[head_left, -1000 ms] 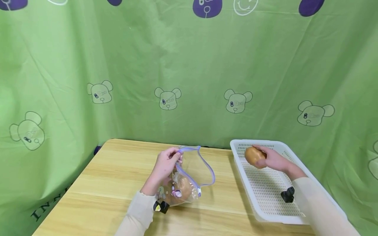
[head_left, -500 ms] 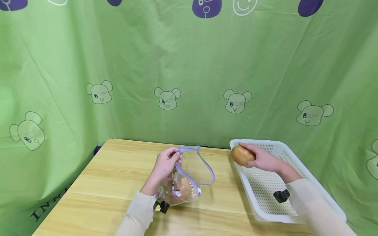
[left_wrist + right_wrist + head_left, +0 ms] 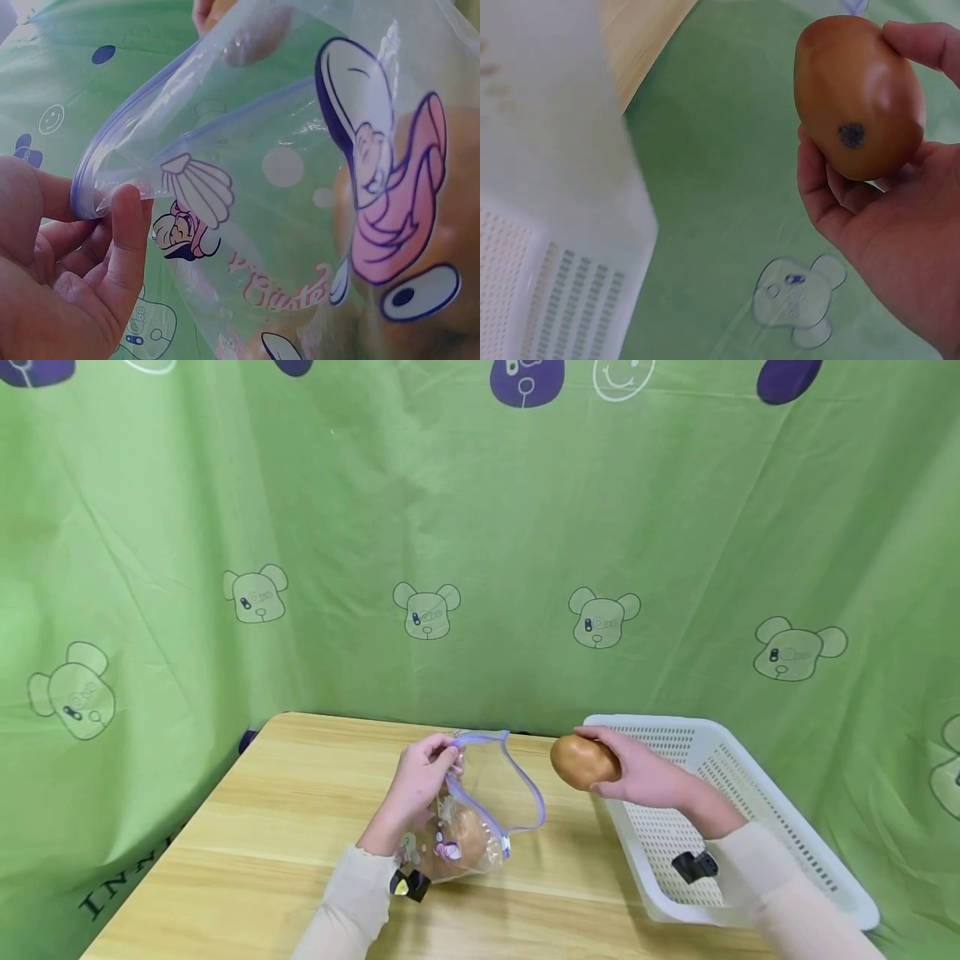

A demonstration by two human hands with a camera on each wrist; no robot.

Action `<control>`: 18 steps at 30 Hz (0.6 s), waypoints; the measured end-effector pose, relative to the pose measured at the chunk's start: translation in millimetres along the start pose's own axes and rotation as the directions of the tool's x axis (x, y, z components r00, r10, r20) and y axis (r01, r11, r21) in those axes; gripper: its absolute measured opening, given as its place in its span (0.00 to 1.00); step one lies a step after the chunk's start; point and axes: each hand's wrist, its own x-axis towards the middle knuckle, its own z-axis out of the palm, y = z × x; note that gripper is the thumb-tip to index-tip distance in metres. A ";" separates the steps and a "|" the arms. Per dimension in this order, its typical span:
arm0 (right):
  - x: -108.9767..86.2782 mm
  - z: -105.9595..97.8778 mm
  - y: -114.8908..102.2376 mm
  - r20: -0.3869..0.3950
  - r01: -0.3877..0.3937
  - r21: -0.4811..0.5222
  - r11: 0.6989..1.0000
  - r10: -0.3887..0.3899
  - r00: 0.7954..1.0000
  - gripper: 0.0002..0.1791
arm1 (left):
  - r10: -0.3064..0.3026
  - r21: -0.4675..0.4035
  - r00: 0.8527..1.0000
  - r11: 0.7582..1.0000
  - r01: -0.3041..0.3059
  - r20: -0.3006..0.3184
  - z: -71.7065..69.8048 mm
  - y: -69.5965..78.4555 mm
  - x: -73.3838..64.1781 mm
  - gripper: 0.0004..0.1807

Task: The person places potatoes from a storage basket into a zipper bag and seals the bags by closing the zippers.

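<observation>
My left hand (image 3: 418, 774) pinches the edge of a clear zip-top bag (image 3: 472, 839) with a purple seal. Its mouth gapes toward the right. Printed cartoon figures and brownish rounded things inside it show in the left wrist view, where the fingers (image 3: 127, 232) hold the rim. My right hand (image 3: 648, 774) grips a smooth brown potato-like oval (image 3: 583, 762) in the air, between the bag and the basket's left rim. A dark spot marks its surface in the right wrist view, with the thumb (image 3: 926, 45) on one side and curled fingers beneath.
A white perforated plastic basket (image 3: 693, 913) stands on the right of the wooden table (image 3: 300, 793), under my right forearm. Behind the table hangs a green curtain (image 3: 510, 527) printed with bear heads. Small black devices (image 3: 694, 866) are worn at both wrists.
My right hand has carried the brown potato-like oval leftward, from over the basket to beyond its left rim. The left hand and the bag have hardly moved.
</observation>
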 end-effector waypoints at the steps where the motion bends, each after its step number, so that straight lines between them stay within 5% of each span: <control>1: 0.8 1.0 -3.1 0.002 0.008 0.005 1.000 -0.008 1.000 0.42 | -0.001 0.000 1.000 1.000 0.001 0.000 0.2 0.1 -0.1 0.08; 8: 6.0 9.3 -21.5 0.036 0.031 0.029 0.999 -0.032 0.999 0.40 | -0.009 -0.009 1.000 1.000 0.009 -0.013 1.1 -16.8 6.7 0.08; 18: 13.1 24.6 -37.0 0.051 0.107 0.107 0.988 -0.113 0.992 0.40 | 0.014 0.011 0.999 1.000 -0.013 -0.034 2.8 -18.0 7.2 0.08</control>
